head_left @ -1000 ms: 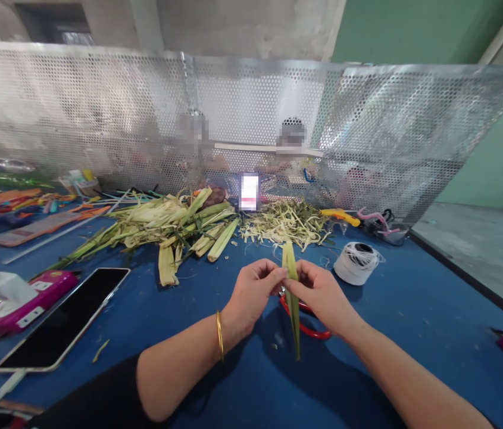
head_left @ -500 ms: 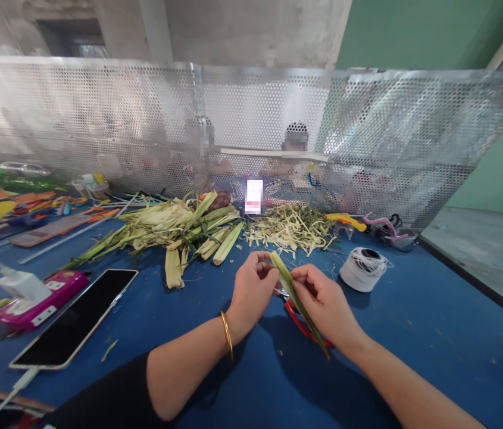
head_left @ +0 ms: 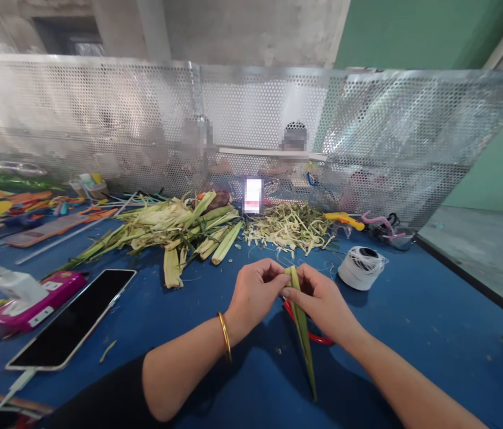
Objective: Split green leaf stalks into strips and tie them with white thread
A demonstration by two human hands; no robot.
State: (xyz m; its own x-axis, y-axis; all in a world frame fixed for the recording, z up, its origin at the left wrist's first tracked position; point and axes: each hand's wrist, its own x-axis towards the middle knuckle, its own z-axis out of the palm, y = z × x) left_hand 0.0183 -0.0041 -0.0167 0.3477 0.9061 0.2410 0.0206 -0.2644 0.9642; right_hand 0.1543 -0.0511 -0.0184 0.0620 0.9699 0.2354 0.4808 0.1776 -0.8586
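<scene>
Between my two hands a long green leaf strip (head_left: pixel 301 333) hangs, its pointed end down toward me. My left hand (head_left: pixel 258 292) pinches its top edge with thumb and fingertips. From the other side my right hand (head_left: pixel 318 298) grips the same strip near the top, thumb across its front. Beneath the hands lie red-handled scissors (head_left: pixel 321 340) on the blue table (head_left: pixel 242 381), partly hidden by the leaf and my right hand. Right of my hands stands a spool of white thread (head_left: pixel 361 268).
Behind the hands lie a heap of leaf stalks (head_left: pixel 157 229) and a pile of shredded strips (head_left: pixel 296 229). At left are a phone (head_left: pixel 75 319) and a purple power strip (head_left: pixel 37 301). A perforated metal screen (head_left: pixel 255 113) closes off the back, with people blurred behind it.
The leaf strip has swung from a slant to nearly upright, its tip now lower and nearer. Both hands have drawn closer together at its top.
</scene>
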